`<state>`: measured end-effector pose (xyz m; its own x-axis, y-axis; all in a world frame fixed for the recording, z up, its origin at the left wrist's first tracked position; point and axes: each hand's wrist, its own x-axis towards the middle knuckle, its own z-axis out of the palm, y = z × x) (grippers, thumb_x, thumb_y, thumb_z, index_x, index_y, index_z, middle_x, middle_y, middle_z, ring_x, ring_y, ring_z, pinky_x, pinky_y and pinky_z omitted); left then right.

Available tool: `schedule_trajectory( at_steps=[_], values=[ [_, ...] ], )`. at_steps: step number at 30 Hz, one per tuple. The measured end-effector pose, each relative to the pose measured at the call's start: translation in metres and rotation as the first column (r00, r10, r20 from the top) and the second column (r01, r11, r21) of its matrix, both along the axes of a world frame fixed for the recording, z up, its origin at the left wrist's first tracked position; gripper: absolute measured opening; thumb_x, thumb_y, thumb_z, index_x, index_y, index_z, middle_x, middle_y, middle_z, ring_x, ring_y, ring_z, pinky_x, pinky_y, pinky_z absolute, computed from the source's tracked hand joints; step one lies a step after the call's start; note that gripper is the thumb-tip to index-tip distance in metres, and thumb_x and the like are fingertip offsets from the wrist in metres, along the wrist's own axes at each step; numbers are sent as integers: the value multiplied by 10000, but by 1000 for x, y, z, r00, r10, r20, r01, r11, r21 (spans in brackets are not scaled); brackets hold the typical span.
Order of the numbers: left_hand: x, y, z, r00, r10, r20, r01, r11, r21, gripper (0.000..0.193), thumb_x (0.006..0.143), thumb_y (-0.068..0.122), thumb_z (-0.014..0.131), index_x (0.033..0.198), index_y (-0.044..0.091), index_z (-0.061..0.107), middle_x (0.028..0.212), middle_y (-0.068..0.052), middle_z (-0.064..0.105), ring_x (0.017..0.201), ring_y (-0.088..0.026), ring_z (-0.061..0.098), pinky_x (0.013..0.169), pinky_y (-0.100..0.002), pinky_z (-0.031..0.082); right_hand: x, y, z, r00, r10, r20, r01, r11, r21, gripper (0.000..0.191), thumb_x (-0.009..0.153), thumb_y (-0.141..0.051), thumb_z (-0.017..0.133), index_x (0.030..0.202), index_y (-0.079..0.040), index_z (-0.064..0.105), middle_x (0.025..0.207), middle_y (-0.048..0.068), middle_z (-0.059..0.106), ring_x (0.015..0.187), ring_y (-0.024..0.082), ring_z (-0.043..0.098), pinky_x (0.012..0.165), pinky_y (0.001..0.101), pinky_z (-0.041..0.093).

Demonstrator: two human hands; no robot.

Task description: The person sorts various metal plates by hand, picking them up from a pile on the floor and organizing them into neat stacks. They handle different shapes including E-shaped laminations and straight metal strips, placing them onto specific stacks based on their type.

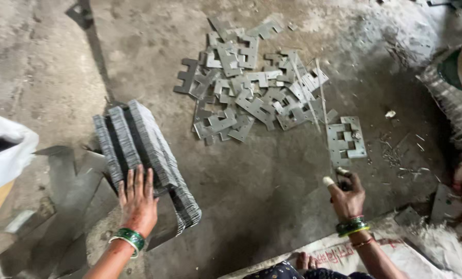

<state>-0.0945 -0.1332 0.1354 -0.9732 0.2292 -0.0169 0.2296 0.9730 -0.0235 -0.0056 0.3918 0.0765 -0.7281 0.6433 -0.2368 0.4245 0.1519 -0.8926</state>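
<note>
Two hands at work over stamped metal plates on a gritty concrete floor.

Nearest, the left hand (pixel 138 199) lies flat, fingers together, on a leaning stack of grey notched plates (pixel 143 152) at the left; the right hand (pixel 346 195) pinches the lower end of a thin metal rod (pixel 324 111), a pale wrap on one fingertip. Beyond it lies a single plate (pixel 347 139), farther off a loose heap of plates (pixel 254 85). The concrete floor (pixel 262 181) is stained and dusty, with a white sack (pixel 6 150) at the left edge.
</note>
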Motion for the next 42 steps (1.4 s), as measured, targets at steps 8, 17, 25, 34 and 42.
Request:
schedule_trajectory(
  at_steps=[8,17,25,34,42],
  values=[
    [4,-12,10,1000,-9,7,9,1000,1,922,810,214,724,1572,100,217,1663,-158,167,1543,-365,149,1222,-594,137,-146,-16,-8,935,332,-126,-266,890,369,580,797,-168,766,1348,-53,627,826,42,657,673,149,588,575,349,482],
    [-2,-18,14,1000,-15,24,15,1000,0,882,838,189,695,1574,96,217,1663,-167,159,1540,-364,144,1224,-580,128,-294,-105,-10,821,535,200,-561,690,457,491,892,-207,696,1366,-89,640,913,265,743,810,367,738,745,445,587],
    [4,-18,17,998,12,63,-10,1000,-29,905,840,198,692,1585,107,187,1672,-152,128,1543,-357,131,1227,-570,124,-122,-38,-35,736,582,345,-661,510,551,501,913,-263,683,1393,-180,566,1036,166,718,779,348,712,630,470,591],
    [14,-24,18,998,-11,58,14,998,-54,874,894,188,659,1599,92,152,1689,-145,83,1559,-356,91,1239,-578,107,-49,9,-28,770,475,426,-637,593,492,479,925,-321,732,1388,-228,655,849,109,766,657,182,692,599,370,571],
    [16,-17,24,995,11,99,-2,995,-97,911,886,216,673,1603,99,124,1686,-145,66,1555,-358,85,1239,-569,104,-112,-99,-43,555,734,392,-791,319,523,529,957,-297,659,1474,-303,545,1351,61,684,793,136,698,665,256,578]
  ],
)
